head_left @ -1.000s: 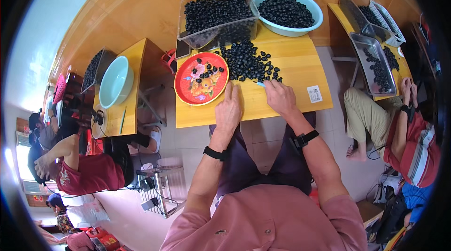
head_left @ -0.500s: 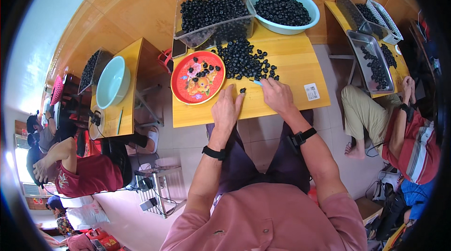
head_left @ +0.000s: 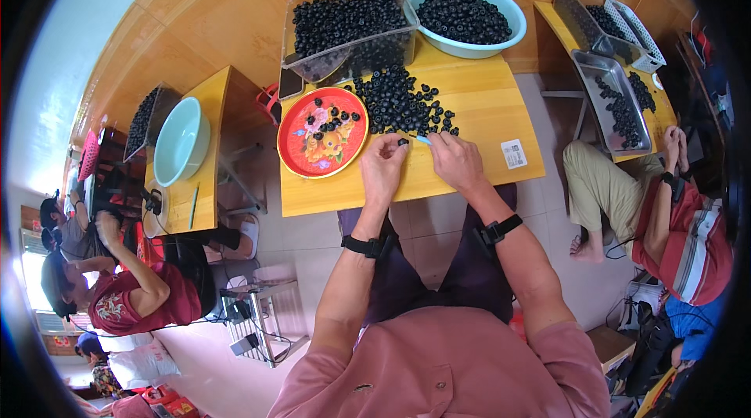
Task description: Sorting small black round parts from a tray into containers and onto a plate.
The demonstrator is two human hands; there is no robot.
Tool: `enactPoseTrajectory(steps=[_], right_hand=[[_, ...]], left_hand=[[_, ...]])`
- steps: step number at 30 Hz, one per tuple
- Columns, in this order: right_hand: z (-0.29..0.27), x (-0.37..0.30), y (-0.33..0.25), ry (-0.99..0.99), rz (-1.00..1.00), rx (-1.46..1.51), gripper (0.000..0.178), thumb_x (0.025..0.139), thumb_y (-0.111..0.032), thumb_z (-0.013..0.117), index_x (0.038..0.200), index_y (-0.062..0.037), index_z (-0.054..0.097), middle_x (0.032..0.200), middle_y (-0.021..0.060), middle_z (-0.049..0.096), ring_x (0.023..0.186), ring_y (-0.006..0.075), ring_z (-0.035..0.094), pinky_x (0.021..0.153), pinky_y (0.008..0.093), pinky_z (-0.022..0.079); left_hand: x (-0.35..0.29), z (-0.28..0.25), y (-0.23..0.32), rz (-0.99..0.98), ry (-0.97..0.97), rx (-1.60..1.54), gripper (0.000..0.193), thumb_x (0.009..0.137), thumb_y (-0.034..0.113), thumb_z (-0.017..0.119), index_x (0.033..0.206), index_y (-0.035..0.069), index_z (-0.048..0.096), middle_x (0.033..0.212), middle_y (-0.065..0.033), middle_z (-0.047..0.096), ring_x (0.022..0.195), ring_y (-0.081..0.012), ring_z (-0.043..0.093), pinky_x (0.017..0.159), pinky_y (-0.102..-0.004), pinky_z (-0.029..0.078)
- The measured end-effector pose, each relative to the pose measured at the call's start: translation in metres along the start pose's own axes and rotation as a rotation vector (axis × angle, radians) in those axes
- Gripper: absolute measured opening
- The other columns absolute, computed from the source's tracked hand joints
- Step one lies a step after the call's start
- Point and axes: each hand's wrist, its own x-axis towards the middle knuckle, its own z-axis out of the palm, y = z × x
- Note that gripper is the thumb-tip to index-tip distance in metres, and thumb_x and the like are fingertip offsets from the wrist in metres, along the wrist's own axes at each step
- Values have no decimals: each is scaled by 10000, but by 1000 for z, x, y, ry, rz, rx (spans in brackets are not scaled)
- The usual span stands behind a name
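Note:
My left hand (head_left: 382, 167) pinches a small round black part (head_left: 404, 141) between thumb and fingertips, above the front of the yellow table (head_left: 485, 105). Closed around a slim tool with a light-blue handle (head_left: 423, 139), my right hand (head_left: 458, 163) points its tip at that part. Whether the tip touches it is too small to tell. Beyond both hands spreads a loose pile of black parts (head_left: 397, 101), some showing a central hole. To their left sits a red flowered tray (head_left: 293, 142) with several black parts in it.
A clear bin (head_left: 352, 62) and a pale-blue basin (head_left: 469, 48), both full of black parts, stand at the table's back. A white label (head_left: 514, 153) sticks near the right edge. Other people sit at side tables, left and right. A metal stool (head_left: 266, 308) stands on the floor.
My left hand has gone from lying on the table by a single black part to pinching one up. The tool in my right hand now points closer to it. The view has shifted slightly.

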Motion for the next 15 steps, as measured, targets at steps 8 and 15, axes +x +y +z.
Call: enactPoseTrajectory(steps=[8, 15], right_hand=[[0, -2, 2, -24, 22, -14, 79, 919, -107, 610, 954, -53, 655, 783, 97, 634, 708, 287, 695, 592, 431, 562], [0, -1, 1, 6, -15, -8, 100, 915, -110, 630, 988, -55, 670, 773, 85, 626, 691, 267, 687, 585, 410, 557]], left_hand=[[-3, 11, 3, 69, 37, 68, 233, 853, 43, 794, 1079, 6, 750, 931, -58, 688, 829, -120, 653, 774, -281, 545], [-1, 12, -6, 46, 0, 9, 292, 856, 19, 789, 1136, -16, 714, 941, -42, 707, 815, -94, 652, 765, -253, 552]])
